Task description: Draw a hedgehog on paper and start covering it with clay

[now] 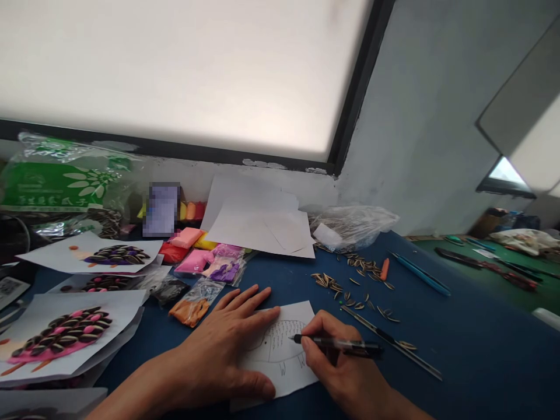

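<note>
My right hand (pixel 339 356) grips a black pen (pixel 345 345), its tip at the drawing on a small white sheet of paper (pixel 293 382). The drawing shows an outlined animal with short marks across its body and small feet below. Flat across the left part of that sheet lies my left hand (pixel 230 341), fingers spread and thumb apart. It covers part of the drawing. Just beyond the left fingertips is a small clear bag of orange clay (pixel 191 311). Sunflower seeds (pixel 328 283) are scattered beyond my right hand.
Tweezers (pixel 389 338), a blue-handled tool (pixel 417 273) and an orange stick (pixel 384 269) lie on the right. Seed-decorated cards (pixel 65 338) are stacked left. Bagged coloured clay (pixel 195 261), blank paper (pixel 262 224) and a green seed bag (pixel 56 184) stand near the wall.
</note>
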Motion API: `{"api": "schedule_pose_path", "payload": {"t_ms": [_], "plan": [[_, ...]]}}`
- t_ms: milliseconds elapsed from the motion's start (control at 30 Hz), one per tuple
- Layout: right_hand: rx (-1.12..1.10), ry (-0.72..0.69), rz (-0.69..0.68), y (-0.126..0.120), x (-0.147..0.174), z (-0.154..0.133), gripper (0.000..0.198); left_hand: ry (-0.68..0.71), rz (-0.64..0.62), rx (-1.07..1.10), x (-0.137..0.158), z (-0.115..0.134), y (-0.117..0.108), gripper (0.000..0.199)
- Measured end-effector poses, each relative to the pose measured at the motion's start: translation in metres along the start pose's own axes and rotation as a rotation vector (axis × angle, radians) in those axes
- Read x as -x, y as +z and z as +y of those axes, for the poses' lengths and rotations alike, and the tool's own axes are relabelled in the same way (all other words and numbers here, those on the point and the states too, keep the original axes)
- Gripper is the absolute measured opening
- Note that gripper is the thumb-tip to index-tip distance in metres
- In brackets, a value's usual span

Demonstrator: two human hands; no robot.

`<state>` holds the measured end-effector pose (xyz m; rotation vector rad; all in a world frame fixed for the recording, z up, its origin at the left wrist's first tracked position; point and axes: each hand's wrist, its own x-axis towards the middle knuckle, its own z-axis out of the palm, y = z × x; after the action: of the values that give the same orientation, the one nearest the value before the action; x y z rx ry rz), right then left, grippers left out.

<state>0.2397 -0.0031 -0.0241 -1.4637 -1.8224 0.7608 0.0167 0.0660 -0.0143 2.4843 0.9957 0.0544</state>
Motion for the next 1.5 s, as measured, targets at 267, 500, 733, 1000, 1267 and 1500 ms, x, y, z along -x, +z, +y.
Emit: {"api": "schedule_pose_path", "payload": {"t_ms": [267,500,733,1000,1267,1500], "plan": [[-0.108,0.068,-0.093,0.0010,0.0001,-0.0021,0.017,0.018,0.019,-0.020,0.0008,-0.0037,0.0031,0.100],[-0.059,0.053,-0.088,0.0009,-0.0009,-0.0018,0.020,0.025,0.023,-0.018,0.0001,-0.0039,0.0045,0.099],[-0.034,0.021,-0.067,0.0004,-0.0004,-0.0038,0.018,0.022,0.016,-0.012,0.0015,-0.0041,0.0041,0.098],[0.009,-0.013,-0.026,-0.0002,-0.0007,-0.0060,0.016,0.007,-0.006,-0.013,0.0009,-0.0022,0.0031,0.098],[0.037,-0.042,0.056,0.0012,-0.0009,0.0002,0.016,0.003,-0.004,0.000,0.0014,-0.0009,0.0017,0.099],[-0.043,0.013,-0.013,-0.0001,-0.0028,-0.0011,0.015,0.003,-0.009,0.007,0.0007,-0.0010,0.0012,0.099]]}}
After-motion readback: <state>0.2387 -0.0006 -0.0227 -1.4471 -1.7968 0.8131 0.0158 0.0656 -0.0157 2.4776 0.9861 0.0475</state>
